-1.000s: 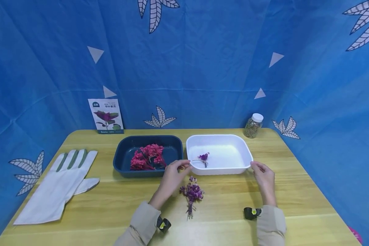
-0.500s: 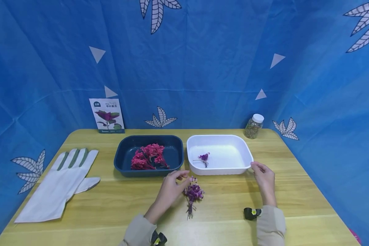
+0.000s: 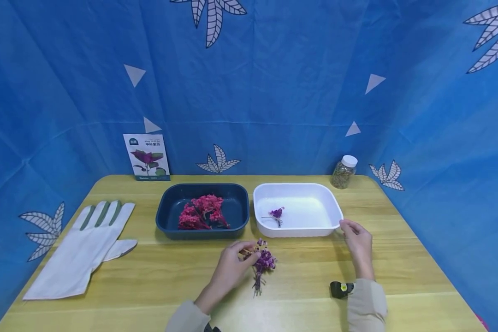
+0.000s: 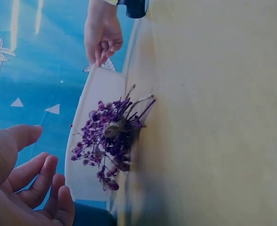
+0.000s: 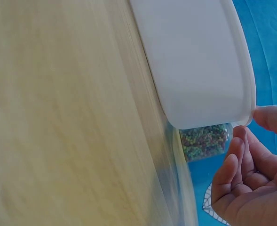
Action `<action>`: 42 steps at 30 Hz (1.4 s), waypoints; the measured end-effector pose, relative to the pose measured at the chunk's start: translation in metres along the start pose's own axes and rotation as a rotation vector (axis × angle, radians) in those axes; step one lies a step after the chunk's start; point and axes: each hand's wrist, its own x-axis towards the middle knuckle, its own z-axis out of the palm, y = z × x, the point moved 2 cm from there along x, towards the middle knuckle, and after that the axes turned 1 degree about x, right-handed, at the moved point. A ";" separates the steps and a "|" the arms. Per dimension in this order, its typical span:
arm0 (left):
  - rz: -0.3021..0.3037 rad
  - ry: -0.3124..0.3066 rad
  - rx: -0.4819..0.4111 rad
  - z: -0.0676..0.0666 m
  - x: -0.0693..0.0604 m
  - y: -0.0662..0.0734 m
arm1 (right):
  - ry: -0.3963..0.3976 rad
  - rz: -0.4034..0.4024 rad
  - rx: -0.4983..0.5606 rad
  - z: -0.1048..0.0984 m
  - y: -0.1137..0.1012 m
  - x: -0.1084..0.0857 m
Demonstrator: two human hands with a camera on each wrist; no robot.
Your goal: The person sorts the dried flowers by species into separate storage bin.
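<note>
On the wooden table in front of the trays lies a small bunch of dried purple flowers (image 3: pixel 266 262), stems toward me. My left hand (image 3: pixel 229 268) hovers at its left side. The left wrist view shows thumb and fingers (image 4: pixel 39 172) parted, with nothing between them, apart from the bunch. My right hand (image 3: pixel 358 243) pinches the near right corner of the white tray (image 3: pixel 299 232) by its rim. In the right wrist view the thumb is on the rim (image 5: pixel 254 113) and the fingers are below it. One purple sprig (image 3: pixel 276 213) lies inside that tray.
Left of the white tray stands a dark blue tray (image 3: pixel 203 234) holding pink dried flowers (image 3: pixel 201 211). A white glove (image 3: pixel 72 258) lies at the far left. A seed packet (image 3: pixel 147 157) and a white-capped jar (image 3: pixel 343 173) stand along the back edge.
My left hand has left the white tray's near left corner and come back toward me, down beside the purple bunch. The right hand keeps its hold on the tray.
</note>
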 end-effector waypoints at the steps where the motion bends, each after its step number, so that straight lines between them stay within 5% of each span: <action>1: 0.000 0.000 0.004 0.001 -0.001 0.000 | 0.000 0.004 0.001 0.000 0.000 0.000; 7: 0.006 0.013 0.009 0.005 -0.008 -0.005 | 0.026 -0.001 0.015 0.001 0.001 -0.002; 21: 0.012 0.033 -0.014 0.009 -0.017 -0.011 | 0.036 0.008 0.014 0.005 0.038 0.037; 32: -0.020 0.036 0.065 0.016 -0.022 -0.017 | 0.001 0.014 0.016 0.000 0.001 0.002; 42: -0.086 0.030 0.175 0.021 -0.025 -0.018 | -0.012 0.031 0.010 0.000 0.000 0.000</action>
